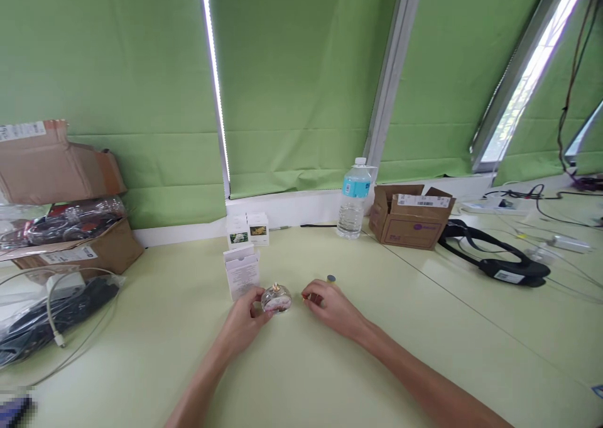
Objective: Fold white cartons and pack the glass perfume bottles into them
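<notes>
A small round glass perfume bottle [276,300] with a gold-coloured neck and a pinkish label stands upright on the table. My left hand [245,318] grips its left side between thumb and fingers. Just right of the bottle, apart from it, my right hand [333,307] is closed in a pinch. Something tiny and orange-gold shows at those fingertips, too small to name. Behind the right hand lies a small dark round piece [331,278]. An upright white carton [242,272] with its top flap raised stands behind my left hand.
Two small white flower-picture boxes [248,230] stand farther back. Along the wall are a water bottle [355,198], an open cardboard box [409,220] and a black headset [502,261]. Stacked boxes [56,170] and bagged cables [61,308] occupy the left; more cables lie right.
</notes>
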The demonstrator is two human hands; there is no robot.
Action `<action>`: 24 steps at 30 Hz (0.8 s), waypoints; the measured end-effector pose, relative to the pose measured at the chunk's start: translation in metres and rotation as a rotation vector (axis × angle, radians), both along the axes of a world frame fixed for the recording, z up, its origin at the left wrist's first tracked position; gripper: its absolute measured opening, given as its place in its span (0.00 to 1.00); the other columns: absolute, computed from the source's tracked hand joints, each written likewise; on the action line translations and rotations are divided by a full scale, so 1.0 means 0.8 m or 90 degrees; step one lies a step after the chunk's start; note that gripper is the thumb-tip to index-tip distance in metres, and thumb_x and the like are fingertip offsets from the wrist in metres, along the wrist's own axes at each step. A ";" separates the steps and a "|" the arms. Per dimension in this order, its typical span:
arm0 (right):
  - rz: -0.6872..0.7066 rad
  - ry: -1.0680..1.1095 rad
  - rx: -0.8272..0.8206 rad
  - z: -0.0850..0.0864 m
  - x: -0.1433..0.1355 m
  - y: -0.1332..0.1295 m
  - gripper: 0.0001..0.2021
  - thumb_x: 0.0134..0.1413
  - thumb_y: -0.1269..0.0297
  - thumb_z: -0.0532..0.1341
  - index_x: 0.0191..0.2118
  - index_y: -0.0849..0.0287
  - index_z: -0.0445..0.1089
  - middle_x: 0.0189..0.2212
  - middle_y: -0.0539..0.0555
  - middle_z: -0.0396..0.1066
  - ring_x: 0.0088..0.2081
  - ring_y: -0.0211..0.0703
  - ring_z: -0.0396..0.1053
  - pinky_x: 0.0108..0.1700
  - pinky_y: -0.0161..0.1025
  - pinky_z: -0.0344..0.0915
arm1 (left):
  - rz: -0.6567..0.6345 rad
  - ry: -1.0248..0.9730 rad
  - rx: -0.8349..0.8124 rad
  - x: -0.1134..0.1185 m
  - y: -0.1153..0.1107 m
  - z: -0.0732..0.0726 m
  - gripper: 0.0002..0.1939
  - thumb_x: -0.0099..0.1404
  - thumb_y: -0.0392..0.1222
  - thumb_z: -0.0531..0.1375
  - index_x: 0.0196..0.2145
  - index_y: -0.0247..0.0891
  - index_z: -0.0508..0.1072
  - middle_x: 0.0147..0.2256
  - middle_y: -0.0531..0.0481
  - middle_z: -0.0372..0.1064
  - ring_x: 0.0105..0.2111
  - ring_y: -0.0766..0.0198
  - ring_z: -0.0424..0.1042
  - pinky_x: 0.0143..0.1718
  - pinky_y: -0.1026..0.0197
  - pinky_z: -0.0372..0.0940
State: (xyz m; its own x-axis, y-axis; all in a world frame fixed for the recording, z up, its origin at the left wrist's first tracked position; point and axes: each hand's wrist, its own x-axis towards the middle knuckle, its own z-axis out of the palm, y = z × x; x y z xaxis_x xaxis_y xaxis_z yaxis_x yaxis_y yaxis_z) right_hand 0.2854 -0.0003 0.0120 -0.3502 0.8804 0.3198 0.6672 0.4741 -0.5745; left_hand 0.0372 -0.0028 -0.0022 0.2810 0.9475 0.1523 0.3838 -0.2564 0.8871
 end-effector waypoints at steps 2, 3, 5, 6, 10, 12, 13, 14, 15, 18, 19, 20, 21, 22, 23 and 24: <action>0.002 0.036 0.000 0.005 -0.005 -0.002 0.07 0.57 0.65 0.56 0.34 0.58 0.72 0.33 0.55 0.72 0.31 0.41 0.69 0.36 0.39 0.68 | 0.000 -0.005 0.004 0.002 -0.001 0.002 0.19 0.57 0.52 0.60 0.43 0.40 0.71 0.33 0.52 0.69 0.24 0.68 0.58 0.26 0.65 0.53; 0.000 0.056 -0.002 0.009 -0.008 -0.002 0.08 0.57 0.64 0.57 0.34 0.58 0.72 0.33 0.54 0.72 0.32 0.41 0.70 0.36 0.39 0.69 | -0.001 -0.005 0.006 0.002 -0.002 0.003 0.19 0.57 0.52 0.60 0.43 0.39 0.71 0.34 0.52 0.69 0.24 0.68 0.58 0.26 0.65 0.53; -0.007 0.098 -0.009 0.018 -0.015 0.000 0.09 0.57 0.62 0.57 0.35 0.58 0.72 0.34 0.54 0.73 0.33 0.41 0.71 0.36 0.38 0.69 | -0.005 -0.005 0.011 0.003 -0.003 0.006 0.18 0.58 0.51 0.59 0.43 0.39 0.71 0.34 0.52 0.70 0.24 0.68 0.59 0.27 0.65 0.54; -0.009 0.117 -0.011 0.024 -0.019 0.002 0.09 0.57 0.61 0.57 0.35 0.58 0.72 0.34 0.54 0.74 0.33 0.41 0.71 0.37 0.38 0.70 | -0.008 -0.005 0.012 0.003 -0.003 0.007 0.18 0.58 0.51 0.59 0.43 0.39 0.71 0.35 0.51 0.70 0.25 0.68 0.60 0.27 0.65 0.55; 0.024 0.137 -0.004 0.054 -0.038 0.014 0.10 0.58 0.60 0.57 0.38 0.58 0.73 0.35 0.54 0.76 0.35 0.42 0.72 0.39 0.39 0.70 | -0.016 0.007 0.006 0.003 -0.004 0.012 0.16 0.59 0.48 0.59 0.42 0.39 0.70 0.34 0.52 0.69 0.25 0.68 0.59 0.27 0.65 0.55; 0.050 0.130 0.007 0.066 -0.048 0.018 0.10 0.57 0.60 0.58 0.38 0.58 0.74 0.35 0.54 0.76 0.36 0.43 0.72 0.40 0.40 0.70 | -0.017 0.012 0.002 0.003 -0.004 0.014 0.15 0.60 0.47 0.58 0.42 0.38 0.70 0.33 0.53 0.69 0.24 0.69 0.58 0.26 0.65 0.54; 0.058 0.130 0.011 0.070 -0.053 0.020 0.10 0.57 0.60 0.58 0.38 0.58 0.74 0.36 0.54 0.76 0.36 0.43 0.72 0.40 0.40 0.70 | -0.018 0.011 0.003 0.003 -0.004 0.014 0.14 0.60 0.46 0.58 0.42 0.38 0.70 0.33 0.53 0.68 0.24 0.69 0.58 0.26 0.65 0.53; 0.061 0.135 0.014 0.072 -0.057 0.021 0.10 0.57 0.60 0.58 0.38 0.58 0.74 0.36 0.54 0.77 0.36 0.43 0.73 0.40 0.40 0.70 | -0.018 0.010 0.004 0.003 -0.004 0.014 0.14 0.60 0.46 0.58 0.42 0.38 0.70 0.33 0.53 0.68 0.23 0.69 0.57 0.26 0.65 0.53; 0.060 0.142 0.016 0.073 -0.061 0.021 0.10 0.58 0.60 0.58 0.39 0.58 0.74 0.36 0.54 0.77 0.36 0.43 0.73 0.40 0.40 0.70 | -0.017 0.007 0.007 0.003 -0.004 0.014 0.13 0.60 0.45 0.58 0.41 0.38 0.70 0.33 0.53 0.68 0.23 0.69 0.57 0.26 0.65 0.53; 0.062 0.150 0.014 0.065 -0.069 0.020 0.10 0.58 0.61 0.57 0.39 0.58 0.74 0.36 0.54 0.77 0.36 0.43 0.73 0.40 0.40 0.70 | -0.013 -0.004 0.012 0.003 -0.004 0.013 0.12 0.59 0.43 0.58 0.41 0.37 0.70 0.32 0.53 0.68 0.24 0.69 0.59 0.27 0.65 0.55; 0.065 0.150 0.015 0.062 -0.070 0.019 0.10 0.59 0.61 0.57 0.39 0.58 0.74 0.36 0.54 0.77 0.36 0.43 0.73 0.40 0.40 0.70 | -0.012 -0.007 0.009 0.003 -0.004 0.013 0.12 0.59 0.43 0.58 0.41 0.37 0.70 0.31 0.53 0.68 0.24 0.68 0.60 0.27 0.65 0.55; 0.067 0.150 0.016 0.058 -0.070 0.017 0.10 0.59 0.61 0.57 0.40 0.57 0.74 0.36 0.53 0.77 0.36 0.43 0.73 0.40 0.39 0.70 | -0.012 -0.008 0.005 0.003 -0.004 0.013 0.12 0.59 0.43 0.58 0.41 0.37 0.70 0.31 0.53 0.68 0.24 0.68 0.60 0.27 0.65 0.55; 0.067 0.148 0.019 0.056 -0.070 0.015 0.10 0.59 0.62 0.57 0.40 0.57 0.74 0.36 0.53 0.77 0.36 0.42 0.73 0.40 0.39 0.70 | -0.013 -0.008 0.002 0.003 -0.004 0.013 0.12 0.59 0.43 0.58 0.41 0.37 0.70 0.30 0.53 0.68 0.24 0.68 0.60 0.27 0.65 0.55; 0.067 0.146 0.022 0.055 -0.070 0.013 0.10 0.59 0.62 0.57 0.40 0.57 0.74 0.36 0.53 0.77 0.36 0.42 0.73 0.40 0.39 0.70 | -0.014 -0.008 0.000 0.003 -0.004 0.014 0.12 0.59 0.42 0.57 0.41 0.37 0.70 0.30 0.53 0.68 0.23 0.68 0.61 0.27 0.65 0.56; 0.064 0.143 0.027 0.054 -0.070 0.012 0.10 0.59 0.62 0.57 0.40 0.57 0.74 0.36 0.53 0.77 0.36 0.42 0.73 0.40 0.39 0.70 | -0.014 -0.006 0.001 0.003 -0.004 0.014 0.13 0.59 0.42 0.57 0.41 0.37 0.70 0.30 0.53 0.68 0.23 0.68 0.61 0.27 0.65 0.56; 0.063 0.136 0.032 0.055 -0.070 0.010 0.10 0.59 0.62 0.57 0.40 0.57 0.74 0.37 0.53 0.77 0.37 0.42 0.72 0.39 0.38 0.69 | -0.013 -0.003 0.003 0.003 -0.004 0.015 0.13 0.59 0.42 0.57 0.41 0.37 0.70 0.30 0.53 0.68 0.23 0.68 0.61 0.27 0.65 0.56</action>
State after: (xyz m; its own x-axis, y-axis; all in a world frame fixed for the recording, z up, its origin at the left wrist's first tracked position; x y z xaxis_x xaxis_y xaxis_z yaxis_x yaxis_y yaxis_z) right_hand 0.2297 0.0077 0.0557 -0.3534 0.8261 0.4389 0.4825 0.5629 -0.6710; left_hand 0.0399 -0.0064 0.0099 0.2991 0.9411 0.1577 0.3750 -0.2679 0.8875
